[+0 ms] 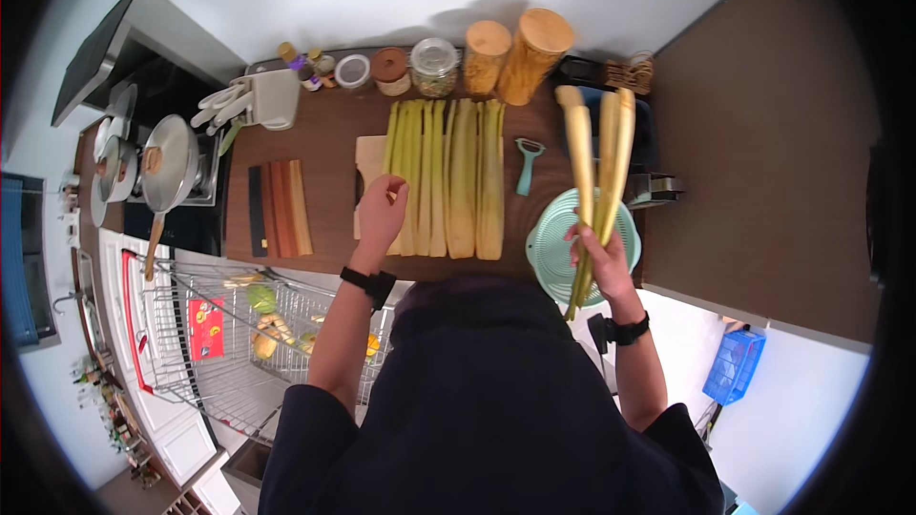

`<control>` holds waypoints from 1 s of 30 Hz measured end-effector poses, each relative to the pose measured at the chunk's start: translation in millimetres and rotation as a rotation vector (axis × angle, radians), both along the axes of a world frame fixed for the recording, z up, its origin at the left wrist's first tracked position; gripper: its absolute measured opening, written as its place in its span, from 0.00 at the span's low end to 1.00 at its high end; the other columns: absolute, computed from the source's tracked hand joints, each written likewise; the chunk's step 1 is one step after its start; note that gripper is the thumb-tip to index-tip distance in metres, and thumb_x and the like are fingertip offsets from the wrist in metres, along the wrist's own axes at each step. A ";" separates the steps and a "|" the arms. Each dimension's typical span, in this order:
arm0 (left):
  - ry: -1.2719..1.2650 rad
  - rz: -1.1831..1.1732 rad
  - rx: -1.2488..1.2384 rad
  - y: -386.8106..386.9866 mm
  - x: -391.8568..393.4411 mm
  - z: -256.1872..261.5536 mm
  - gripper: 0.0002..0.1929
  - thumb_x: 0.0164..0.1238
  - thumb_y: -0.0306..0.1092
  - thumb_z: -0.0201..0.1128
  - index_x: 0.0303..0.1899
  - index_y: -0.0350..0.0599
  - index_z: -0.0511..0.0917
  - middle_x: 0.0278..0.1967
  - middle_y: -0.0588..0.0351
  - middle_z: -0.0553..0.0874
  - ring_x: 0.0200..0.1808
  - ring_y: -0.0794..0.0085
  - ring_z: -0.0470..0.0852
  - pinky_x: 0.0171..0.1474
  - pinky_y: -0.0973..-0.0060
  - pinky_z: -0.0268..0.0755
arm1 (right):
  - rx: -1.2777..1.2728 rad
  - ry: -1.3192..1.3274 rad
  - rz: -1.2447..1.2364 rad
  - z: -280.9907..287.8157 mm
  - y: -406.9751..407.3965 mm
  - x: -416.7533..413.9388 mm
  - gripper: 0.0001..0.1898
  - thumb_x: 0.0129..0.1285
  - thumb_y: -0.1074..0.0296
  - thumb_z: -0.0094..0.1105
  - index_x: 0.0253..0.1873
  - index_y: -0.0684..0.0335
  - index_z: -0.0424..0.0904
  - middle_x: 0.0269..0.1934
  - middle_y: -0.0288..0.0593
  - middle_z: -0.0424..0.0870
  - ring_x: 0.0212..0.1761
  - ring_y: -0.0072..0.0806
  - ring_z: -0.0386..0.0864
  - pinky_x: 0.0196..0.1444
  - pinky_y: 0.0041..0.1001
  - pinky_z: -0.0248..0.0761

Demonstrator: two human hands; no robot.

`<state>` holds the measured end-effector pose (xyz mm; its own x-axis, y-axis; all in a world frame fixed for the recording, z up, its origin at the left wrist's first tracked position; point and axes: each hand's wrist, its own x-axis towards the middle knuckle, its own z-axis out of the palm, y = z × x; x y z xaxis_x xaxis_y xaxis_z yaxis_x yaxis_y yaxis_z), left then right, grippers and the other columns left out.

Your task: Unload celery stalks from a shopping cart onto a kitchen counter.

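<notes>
My right hand (605, 262) grips several long celery-like stalks (605, 164), cream at the upper ends and greener near the fingers. They rise above a mint-green colander (549, 243), partly hiding it. My left hand (383, 212) hovers over the left part of a pale cutting board (368, 150), fingers loosely curled, with nothing visible in them. Next to it, a row of flat yellow-green stalks (461, 179) lies side by side across the board, their lower ends past its near edge. Between the row and the colander lies a mint-green Y-shaped peeler (528, 164).
Lidded jars (434, 66) line the wall. Left are striped wooden strips (283, 209), a knife block (275, 99) and a frying pan (170, 154) on the stove. A shopping cart (236, 343) with produce stands below. A dark tray (637, 121) and tall brown panel (751, 157) bound the right.
</notes>
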<state>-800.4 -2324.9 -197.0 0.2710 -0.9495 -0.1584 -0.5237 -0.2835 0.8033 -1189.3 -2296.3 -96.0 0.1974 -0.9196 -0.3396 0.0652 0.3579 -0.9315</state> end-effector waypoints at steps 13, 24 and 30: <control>-0.537 -0.598 -0.785 -6.1 -81.5 106.7 0.23 0.62 0.29 0.62 0.60 0.59 0.82 0.61 0.55 0.78 0.58 0.62 0.79 0.56 0.64 0.72 | 0.193 -0.062 0.478 20.6 -12.2 41.9 0.17 0.81 0.56 0.55 0.60 0.65 0.75 0.37 0.37 0.81 0.33 0.22 0.80 0.39 0.24 0.75; -0.624 -0.534 -0.861 15.7 -68.8 94.1 0.20 0.61 0.34 0.63 0.57 0.60 0.83 0.59 0.59 0.80 0.59 0.64 0.78 0.59 0.63 0.70 | 0.256 -0.115 0.469 13.3 -3.9 47.7 0.16 0.81 0.60 0.54 0.63 0.65 0.73 0.39 0.38 0.82 0.36 0.23 0.83 0.41 0.25 0.78; -0.717 -0.431 -0.809 15.6 -17.9 99.4 0.20 0.61 0.33 0.66 0.57 0.58 0.83 0.54 0.59 0.82 0.56 0.64 0.80 0.56 0.62 0.70 | 0.079 -0.010 0.323 -0.3 -14.7 32.5 0.17 0.81 0.64 0.54 0.67 0.66 0.73 0.38 0.36 0.82 0.36 0.21 0.82 0.41 0.23 0.78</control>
<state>-818.4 -2309.3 -97.6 -0.3170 -0.7389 0.5946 -0.8598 0.4885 0.1486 -1156.8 -2311.1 -96.3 0.4785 -0.7797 -0.4038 -0.0547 0.4325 -0.9000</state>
